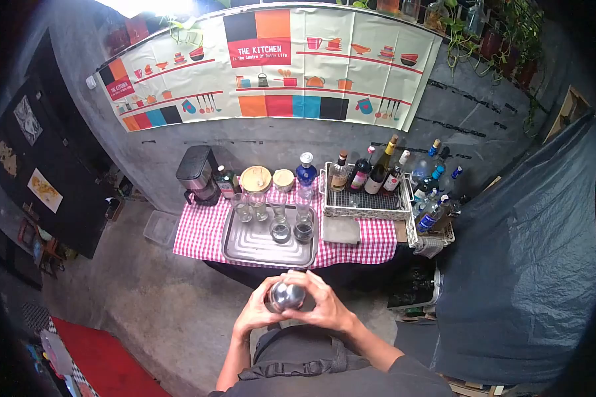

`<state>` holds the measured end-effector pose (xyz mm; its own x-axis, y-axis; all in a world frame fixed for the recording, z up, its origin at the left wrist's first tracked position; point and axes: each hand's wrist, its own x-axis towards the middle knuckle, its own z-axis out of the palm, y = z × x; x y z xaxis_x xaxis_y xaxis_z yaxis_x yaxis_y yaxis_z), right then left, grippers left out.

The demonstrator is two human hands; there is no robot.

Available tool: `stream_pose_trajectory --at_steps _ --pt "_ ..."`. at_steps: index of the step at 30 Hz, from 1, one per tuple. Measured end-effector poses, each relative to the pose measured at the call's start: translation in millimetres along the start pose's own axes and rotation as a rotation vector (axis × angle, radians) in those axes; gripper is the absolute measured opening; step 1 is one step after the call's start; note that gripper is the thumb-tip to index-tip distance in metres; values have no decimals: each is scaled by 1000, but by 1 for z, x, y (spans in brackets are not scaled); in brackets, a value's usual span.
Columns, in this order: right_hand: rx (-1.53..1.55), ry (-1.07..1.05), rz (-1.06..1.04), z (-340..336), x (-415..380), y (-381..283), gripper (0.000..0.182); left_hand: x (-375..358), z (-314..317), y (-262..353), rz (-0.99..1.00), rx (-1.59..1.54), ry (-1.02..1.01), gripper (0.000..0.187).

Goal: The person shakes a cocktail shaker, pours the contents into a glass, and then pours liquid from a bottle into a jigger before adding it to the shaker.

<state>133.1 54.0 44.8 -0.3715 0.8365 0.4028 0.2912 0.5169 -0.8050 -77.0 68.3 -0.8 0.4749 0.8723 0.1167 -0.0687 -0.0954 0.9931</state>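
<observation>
Close in front of my body, a shiny metal cocktail shaker (287,297) is held between both hands, seen from its rounded top. My left hand (255,311) wraps its left side. Curled around the right side and over the far edge are the fingers of my right hand (326,308). Beyond the hands, a metal tray (245,250) lies on the table with several glasses on it, among them a clear glass (280,231) and another glass (304,230) at the tray's right side.
A red checked cloth (371,248) covers the table. A coffee maker (199,175) stands at the back left, near a blue bottle (306,169). To the right, a wicker basket (367,213) holds several bottles. A folded grey cloth (342,230) lies beside the tray.
</observation>
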Motion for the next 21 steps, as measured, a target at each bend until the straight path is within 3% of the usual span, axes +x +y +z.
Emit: stream_pose_trajectory --at_steps 3,5,6,8,9,10,15,18,21 --pt "71 55 194 0 8 6 68 -1 5 4 -74 93 10 74" --pt "98 64 213 6 14 -5 67 -1 11 1 -67 -38 51 74" --pt "69 38 125 10 13 -3 68 -1 9 -2 -102 -153 23 74" --pt "-16 -13 -45 9 10 -8 67 0 -4 -3 -41 -87 -1 74" --pt "-16 -14 -45 6 8 -6 67 1 -8 -1 14 -25 -26 73" --pt "-3 8 -42 3 6 -4 67 0 -8 5 -29 4 -9 80" --pt "50 53 128 4 12 0 69 0 6 5 -112 -15 -32 81" --pt "-8 -2 14 9 13 -10 67 0 7 8 -114 -239 13 70" --pt "-2 3 -52 7 3 0 69 2 -8 3 -53 -34 -48 81"
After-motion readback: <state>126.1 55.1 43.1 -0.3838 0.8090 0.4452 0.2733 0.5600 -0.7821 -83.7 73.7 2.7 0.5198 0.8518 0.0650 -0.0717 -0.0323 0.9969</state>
